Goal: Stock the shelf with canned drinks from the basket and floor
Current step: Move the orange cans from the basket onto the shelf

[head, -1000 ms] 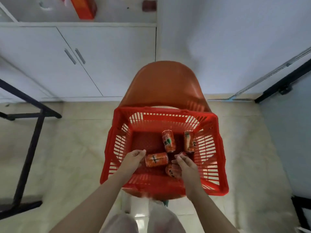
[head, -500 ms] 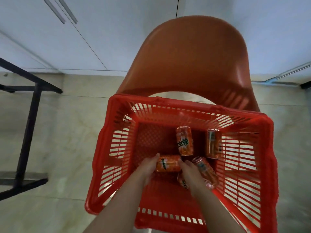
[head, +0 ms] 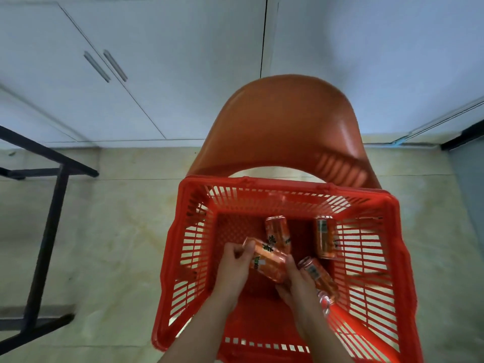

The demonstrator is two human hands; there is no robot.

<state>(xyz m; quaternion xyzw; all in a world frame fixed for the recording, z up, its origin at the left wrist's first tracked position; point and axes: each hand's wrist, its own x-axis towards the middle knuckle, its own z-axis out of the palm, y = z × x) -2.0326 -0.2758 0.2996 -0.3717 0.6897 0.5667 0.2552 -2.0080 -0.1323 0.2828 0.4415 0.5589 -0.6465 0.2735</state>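
The left hand (head: 235, 265) curls fingers and thumb round the far-left end of an orange can (head: 267, 260). The right hand (head: 297, 284) wraps its near-right end. The can lies between them inside the red basket (head: 188, 231), its long axis slanting far-left to near-right. A second can (head: 320, 280) lies just right of the right hand, slanted likewise. Beyond the hands, a third can (head: 279, 233) and a fourth can (head: 324, 238) point away.
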